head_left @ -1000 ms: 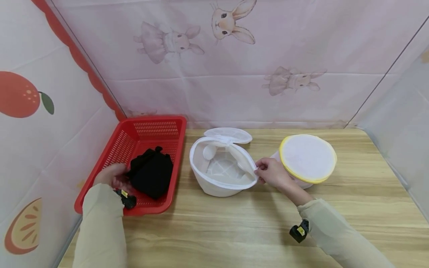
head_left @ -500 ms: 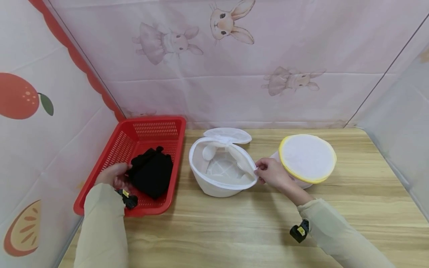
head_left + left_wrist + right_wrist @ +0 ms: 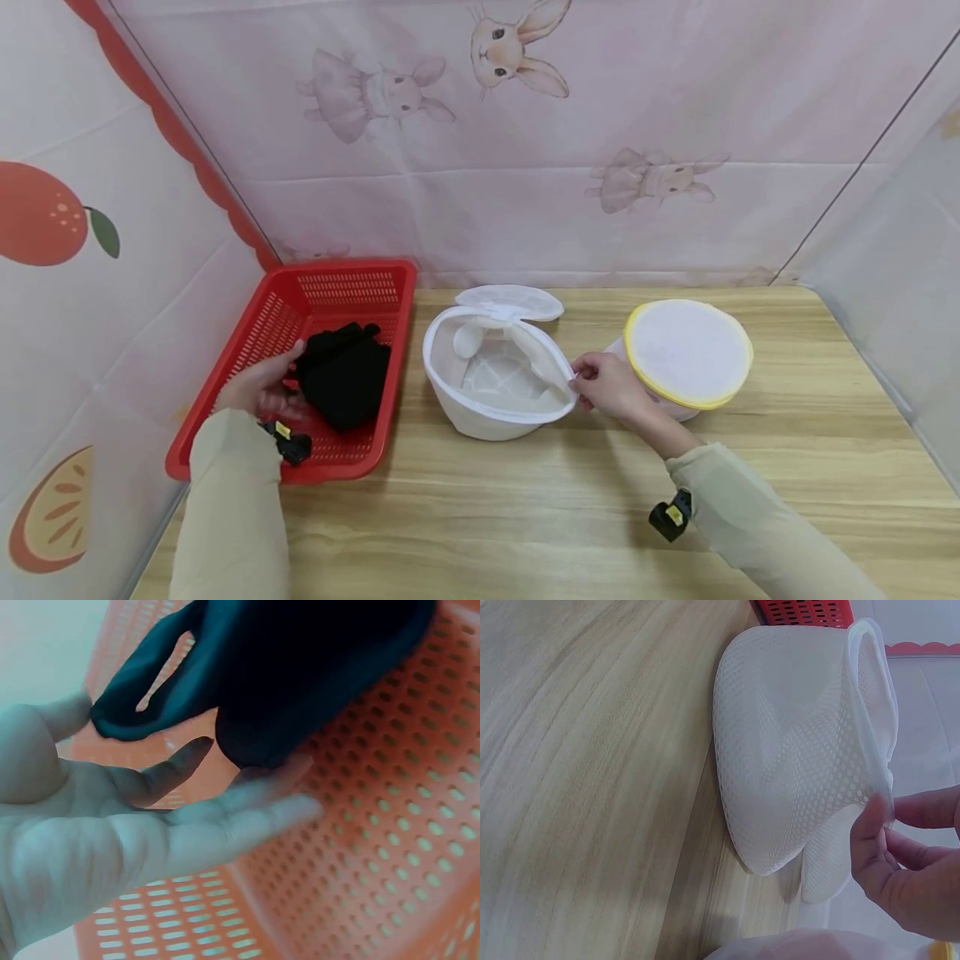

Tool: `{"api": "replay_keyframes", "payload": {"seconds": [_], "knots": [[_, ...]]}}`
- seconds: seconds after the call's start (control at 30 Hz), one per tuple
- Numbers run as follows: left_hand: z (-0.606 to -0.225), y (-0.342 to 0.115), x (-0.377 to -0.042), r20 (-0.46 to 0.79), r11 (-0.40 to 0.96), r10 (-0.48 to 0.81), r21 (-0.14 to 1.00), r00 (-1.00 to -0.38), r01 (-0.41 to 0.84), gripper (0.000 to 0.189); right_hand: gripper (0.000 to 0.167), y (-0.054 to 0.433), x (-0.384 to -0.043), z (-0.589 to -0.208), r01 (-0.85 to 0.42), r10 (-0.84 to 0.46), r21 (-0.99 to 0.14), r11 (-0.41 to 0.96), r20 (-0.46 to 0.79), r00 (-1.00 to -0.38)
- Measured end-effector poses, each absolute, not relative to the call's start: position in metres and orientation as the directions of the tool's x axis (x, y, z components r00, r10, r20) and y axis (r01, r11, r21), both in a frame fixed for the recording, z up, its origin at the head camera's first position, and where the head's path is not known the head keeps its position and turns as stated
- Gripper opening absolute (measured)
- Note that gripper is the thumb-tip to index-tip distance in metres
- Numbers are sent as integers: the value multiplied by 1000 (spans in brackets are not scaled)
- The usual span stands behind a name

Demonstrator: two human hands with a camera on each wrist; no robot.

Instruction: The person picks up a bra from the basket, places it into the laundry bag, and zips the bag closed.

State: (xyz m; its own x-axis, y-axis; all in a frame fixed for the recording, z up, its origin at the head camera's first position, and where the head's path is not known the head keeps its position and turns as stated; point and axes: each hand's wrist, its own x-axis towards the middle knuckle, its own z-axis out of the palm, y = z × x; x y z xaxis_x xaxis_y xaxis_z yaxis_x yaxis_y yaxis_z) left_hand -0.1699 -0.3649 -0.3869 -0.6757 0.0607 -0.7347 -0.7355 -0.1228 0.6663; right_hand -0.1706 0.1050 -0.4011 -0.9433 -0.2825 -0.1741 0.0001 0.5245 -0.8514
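In the head view, my left hand (image 3: 262, 385) is inside the red basket (image 3: 408, 333), at the left side of a bundled black cloth (image 3: 347, 379). The left wrist view shows the thumb touching a loop of the black cloth (image 3: 300, 667), while the fingers stretch out below it with a gap between thumb and fingers. My right hand (image 3: 609, 385) pinches the rim of a white mesh laundry bag (image 3: 487, 427) between thumb and fingers, also clear in the right wrist view. The bag stands upright with its round lid (image 3: 510, 302) folded back behind it.
A second mesh bag (image 3: 688, 354), with a yellow rim and its white top facing up, stands on the wooden table (image 3: 525, 517) behind my right hand. A printed backdrop (image 3: 510, 217) rises along the table's back edge, and side panels flank it.
My left hand has shifted slightly right and up against the black cloth, and the cloth has moved a little the same way. The right hand and the bag stay put.
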Motion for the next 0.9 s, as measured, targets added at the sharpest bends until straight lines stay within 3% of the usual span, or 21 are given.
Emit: {"api": "replay_keyframes", "payload": {"seconds": [0.2, 0.4, 0.6, 0.9], "knots": [[-374, -366, -177, -719, -46, 1, 694, -695, -718, 60, 17, 106, -171, -401, -11, -284, -849, 529, -164, -945], [-367, -362, -181, -701, 24, -53, 711, -711, -703, 82, 18, 104, -171, -399, 0, -281, -856, 518, -171, -944], [-359, -358, -183, -671, 42, -136, 731, -729, -681, 31, 17, 103, -170, -397, 22, -275, -863, 504, -185, -943], [-352, -350, -182, -682, 5, -140, 725, -718, -689, 7, 15, 104, -171, -397, 28, -280, -871, 491, -188, -942]]}}
